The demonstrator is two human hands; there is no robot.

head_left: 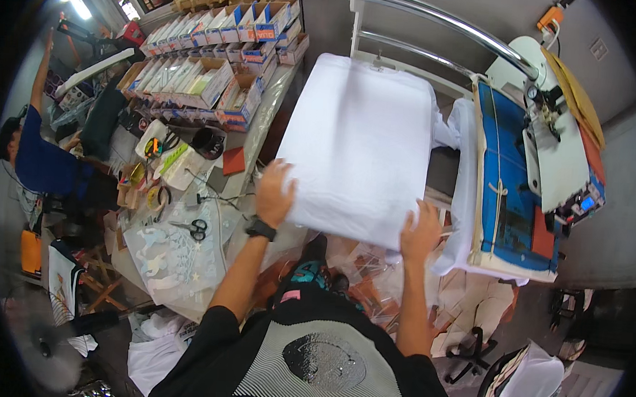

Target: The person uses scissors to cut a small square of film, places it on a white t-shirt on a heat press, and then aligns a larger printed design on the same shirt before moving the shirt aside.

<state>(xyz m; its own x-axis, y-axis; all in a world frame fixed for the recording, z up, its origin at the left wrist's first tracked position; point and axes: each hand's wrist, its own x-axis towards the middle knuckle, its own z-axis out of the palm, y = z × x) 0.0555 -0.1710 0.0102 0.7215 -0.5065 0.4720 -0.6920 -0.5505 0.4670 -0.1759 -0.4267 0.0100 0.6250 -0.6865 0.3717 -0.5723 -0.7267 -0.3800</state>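
A white T-shirt [353,143] is spread over a flat rectangular board in front of me, with a sleeve hanging off its right side. My left hand [275,190] grips the shirt at the board's lower left edge, a black watch on that wrist. At the lower right corner, my right hand [420,229] has its fingers curled on the same shirt and edge. Just right of the shirt stands a press machine [556,150] with a blue sheeted board [514,187] and chrome bars behind.
Left, a cluttered worktable [213,279] holds several stock boxes [219,31], scissors [194,228], tape and transfer sheets. Another person [50,156] in blue reaches upward at far left. A fan [59,343] is lower left; fabric piled on a chair [524,378] and a chair base [472,354] are lower right.
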